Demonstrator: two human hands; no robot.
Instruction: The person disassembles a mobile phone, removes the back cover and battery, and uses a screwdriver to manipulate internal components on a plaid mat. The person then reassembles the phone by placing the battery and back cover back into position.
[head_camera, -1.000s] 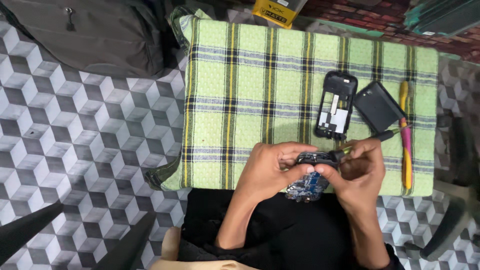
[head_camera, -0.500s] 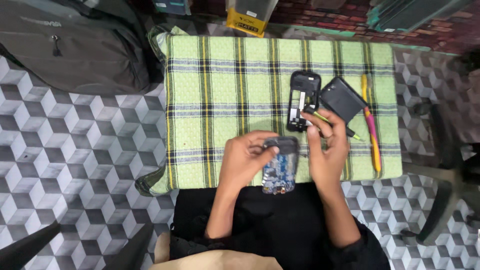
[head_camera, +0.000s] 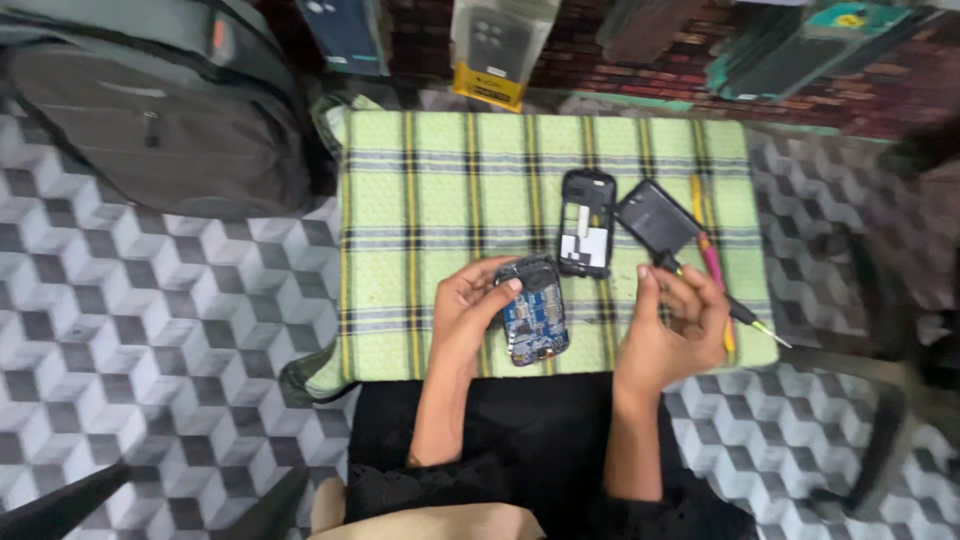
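The left hand (head_camera: 470, 305) grips an opened phone (head_camera: 533, 312) with its blue circuit board facing up, fingers wrapped round its upper left side and thumb on its top end. The phone lies over the near edge of the green checked cloth (head_camera: 430, 190), its long axis running from near edge to far edge, leaning slightly left at the top. The right hand (head_camera: 672, 325) is well to the right of the phone, not touching it, and pinches a screwdriver (head_camera: 720, 303) between thumb and fingers; the tool slants with its tip toward the cloth's near right corner. Beyond the hands, a black phone frame (head_camera: 586, 222) lies lengthwise and a black back cover (head_camera: 655, 216) sits just right of it. A grey backpack (head_camera: 160, 110) rests on the patterned floor (head_camera: 150, 330) past the cloth's far left corner.
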